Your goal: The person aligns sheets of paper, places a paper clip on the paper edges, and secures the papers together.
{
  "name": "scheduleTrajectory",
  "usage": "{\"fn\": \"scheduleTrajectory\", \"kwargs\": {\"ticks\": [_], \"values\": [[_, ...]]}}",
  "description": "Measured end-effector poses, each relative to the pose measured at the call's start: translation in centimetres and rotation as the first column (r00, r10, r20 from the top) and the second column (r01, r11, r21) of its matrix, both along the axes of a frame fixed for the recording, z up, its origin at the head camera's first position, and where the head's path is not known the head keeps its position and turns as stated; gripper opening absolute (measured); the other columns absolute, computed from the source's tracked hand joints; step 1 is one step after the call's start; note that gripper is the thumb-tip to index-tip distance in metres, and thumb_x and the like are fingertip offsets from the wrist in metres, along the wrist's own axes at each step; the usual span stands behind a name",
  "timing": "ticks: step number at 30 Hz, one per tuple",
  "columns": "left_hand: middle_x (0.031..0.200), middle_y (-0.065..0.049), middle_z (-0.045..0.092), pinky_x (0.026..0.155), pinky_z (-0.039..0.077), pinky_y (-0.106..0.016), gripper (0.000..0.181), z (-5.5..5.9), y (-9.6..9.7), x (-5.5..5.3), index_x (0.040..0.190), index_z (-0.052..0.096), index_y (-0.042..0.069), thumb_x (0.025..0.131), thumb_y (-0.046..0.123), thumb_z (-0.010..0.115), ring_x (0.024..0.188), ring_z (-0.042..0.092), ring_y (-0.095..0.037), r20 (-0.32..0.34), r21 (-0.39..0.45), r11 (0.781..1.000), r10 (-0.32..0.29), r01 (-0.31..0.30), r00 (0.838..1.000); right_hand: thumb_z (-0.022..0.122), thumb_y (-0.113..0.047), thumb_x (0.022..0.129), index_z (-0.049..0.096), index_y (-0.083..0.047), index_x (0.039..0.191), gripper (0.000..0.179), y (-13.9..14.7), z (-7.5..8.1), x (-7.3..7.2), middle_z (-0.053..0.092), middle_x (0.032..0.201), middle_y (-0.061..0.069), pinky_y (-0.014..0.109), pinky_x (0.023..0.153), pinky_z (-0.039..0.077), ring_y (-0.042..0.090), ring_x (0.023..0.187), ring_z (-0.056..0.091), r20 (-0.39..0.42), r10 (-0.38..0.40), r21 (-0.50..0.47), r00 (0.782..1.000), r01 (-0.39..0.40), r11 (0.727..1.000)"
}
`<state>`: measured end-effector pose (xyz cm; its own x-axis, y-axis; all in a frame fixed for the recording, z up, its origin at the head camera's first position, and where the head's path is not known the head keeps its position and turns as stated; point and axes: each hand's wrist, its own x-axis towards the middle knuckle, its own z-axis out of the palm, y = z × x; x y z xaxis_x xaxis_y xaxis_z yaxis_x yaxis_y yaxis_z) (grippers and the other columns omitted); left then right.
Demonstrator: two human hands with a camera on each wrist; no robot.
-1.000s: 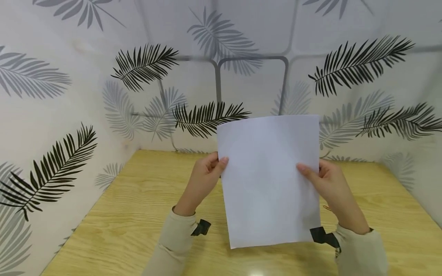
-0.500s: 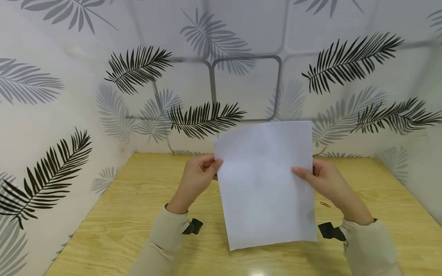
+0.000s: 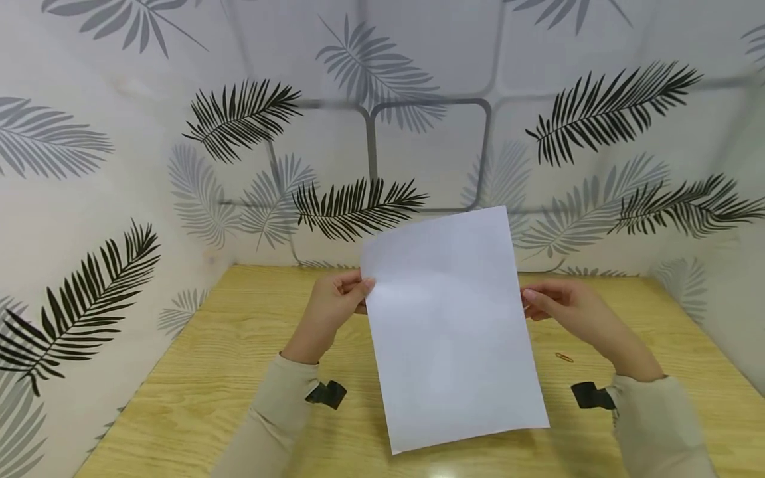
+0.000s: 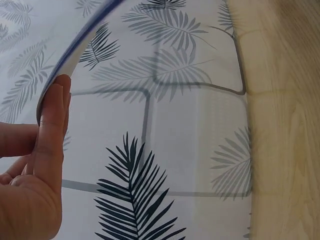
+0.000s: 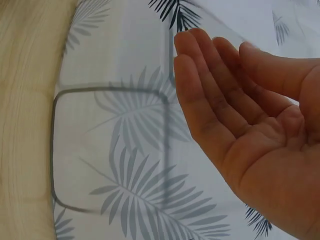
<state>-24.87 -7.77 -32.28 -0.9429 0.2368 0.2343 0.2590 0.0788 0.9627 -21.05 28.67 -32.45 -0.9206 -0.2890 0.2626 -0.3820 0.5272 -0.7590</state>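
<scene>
A white sheet of paper (image 3: 448,332) is held upright above the wooden table (image 3: 209,372), tilted a little to the left. My left hand (image 3: 335,302) pinches its left edge between thumb and fingers; in the left wrist view the thin paper edge (image 4: 75,55) curves up from the fingertips (image 4: 52,115). My right hand (image 3: 562,305) hovers just off the sheet's right edge, apart from it. In the right wrist view the right hand (image 5: 240,120) shows a bare palm with straight fingers and nothing in it.
A small orange paper clip (image 3: 564,358) lies on the table below my right hand. Leaf-patterned walls (image 3: 119,199) close in the table at the left, back and right.
My right hand has let go of the sheet's right edge and opened. The paper, held by the left hand alone, has shifted left and tilted.
</scene>
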Motion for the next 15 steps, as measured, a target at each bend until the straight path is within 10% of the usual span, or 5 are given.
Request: {"fn": "scheduleTrajectory", "kwargs": {"ticks": [8, 15], "values": [[0.067, 0.0, 0.048, 0.069, 0.054, -0.031, 0.017, -1.0, -1.2, -0.6, 0.086, 0.061, -0.004, 0.097, 0.009, 0.057, 0.065, 0.053, -0.014, 0.065, 0.025, 0.998, -0.063, 0.061, 0.996, 0.057, -0.008, 0.097, 0.067, 0.008, 0.108, 0.022, 2.5, -1.7, -0.9, 0.069, 0.093, 0.016, 0.024, 0.068, 0.053, 0.005, 0.077, 0.062, -0.114, -0.108, 0.148, 0.988, 0.124, 0.981], [0.074, 0.0, 0.056, 0.068, 0.053, -0.027, 0.022, -1.1, -1.4, -0.6, 0.105, 0.063, -0.012, 0.097, 0.008, 0.057, 0.069, 0.056, -0.011, 0.105, 0.018, 0.997, -0.08, 0.078, 0.991, 0.061, -0.013, 0.095, 0.068, 0.008, 0.104, 0.025, 4.2, -3.1, -1.5, 0.068, 0.089, 0.015, 0.037, 0.064, 0.052, 0.025, 0.077, 0.063, 0.047, -0.243, 0.338, 0.969, 0.213, 0.917]]}}
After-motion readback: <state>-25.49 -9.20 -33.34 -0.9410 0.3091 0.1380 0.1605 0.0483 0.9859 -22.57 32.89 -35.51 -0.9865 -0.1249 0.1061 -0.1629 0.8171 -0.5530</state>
